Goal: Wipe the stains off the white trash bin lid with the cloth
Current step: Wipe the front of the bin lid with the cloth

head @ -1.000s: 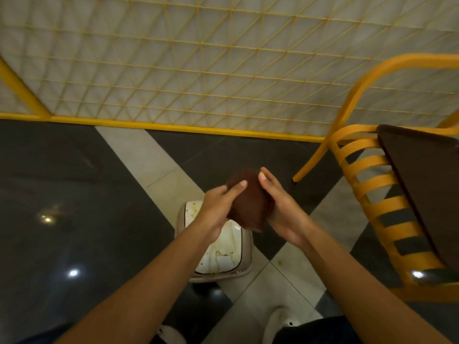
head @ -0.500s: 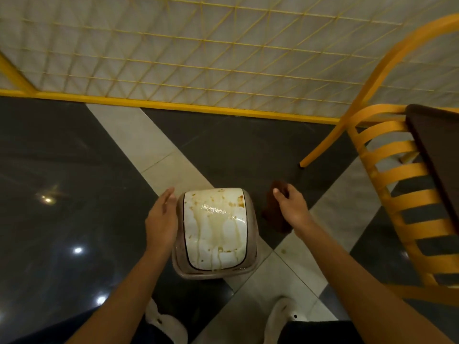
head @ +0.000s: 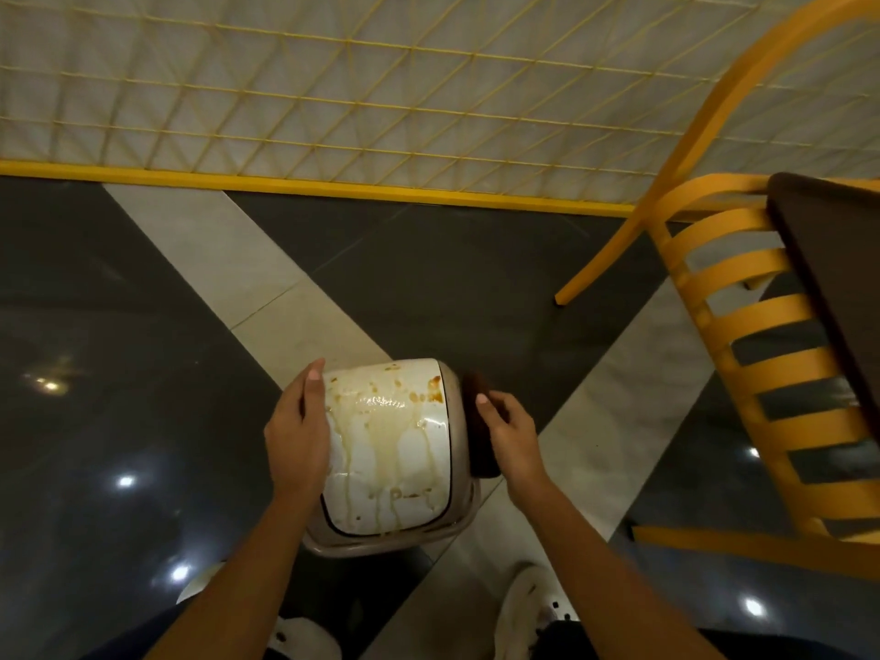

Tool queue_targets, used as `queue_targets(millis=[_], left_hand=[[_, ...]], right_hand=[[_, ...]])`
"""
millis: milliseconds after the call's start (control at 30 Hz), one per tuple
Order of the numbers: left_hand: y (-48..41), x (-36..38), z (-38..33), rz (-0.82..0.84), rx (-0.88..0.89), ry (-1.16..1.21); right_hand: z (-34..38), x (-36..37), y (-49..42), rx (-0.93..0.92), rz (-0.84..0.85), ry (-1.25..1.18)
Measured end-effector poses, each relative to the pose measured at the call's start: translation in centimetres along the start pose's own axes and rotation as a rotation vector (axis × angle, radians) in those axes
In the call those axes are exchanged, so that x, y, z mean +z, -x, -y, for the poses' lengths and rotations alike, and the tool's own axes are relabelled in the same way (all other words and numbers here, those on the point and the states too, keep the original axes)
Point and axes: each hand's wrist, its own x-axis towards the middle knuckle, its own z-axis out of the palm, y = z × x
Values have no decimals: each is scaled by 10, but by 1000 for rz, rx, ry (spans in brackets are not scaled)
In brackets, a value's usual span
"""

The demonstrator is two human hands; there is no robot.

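Observation:
The white trash bin lid [head: 395, 450] faces up in the lower middle, streaked with brown and yellowish stains. A beige rim [head: 458, 440] frames it. My left hand [head: 297, 435] lies flat against the lid's left edge with straight fingers. My right hand [head: 509, 435] holds a dark brown cloth [head: 478, 421] against the bin's right side, with the fingers curled over the cloth. Much of the cloth is hidden behind that hand.
A yellow slatted chair [head: 762, 373] and a dark brown table [head: 838, 278] stand close on the right. A yellow lattice barrier [head: 381, 88] with a yellow base runs across the back. My white shoes [head: 533, 607] stand just below the bin on the glossy dark floor.
Both hands held the cloth above the bin a second ago. They then parted: the left moved onto the lid's left edge, the right brought the cloth down against the bin's right side.

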Motion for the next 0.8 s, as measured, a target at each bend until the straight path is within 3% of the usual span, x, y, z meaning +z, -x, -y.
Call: queue_targets(millis=[167, 433, 667, 800], left_hand=[[-2, 2, 5, -60, 16, -23], [-2, 3, 8, -92, 33, -77], [0, 3, 8, -107, 22, -77], [1, 3, 7, -108, 25, -74]], right_hand=[[0, 15, -17, 15, 18, -168], [37, 34, -63, -75, 107, 58], [-2, 20, -29, -44, 12, -151], [14, 26, -52, -97, 55, -10]])
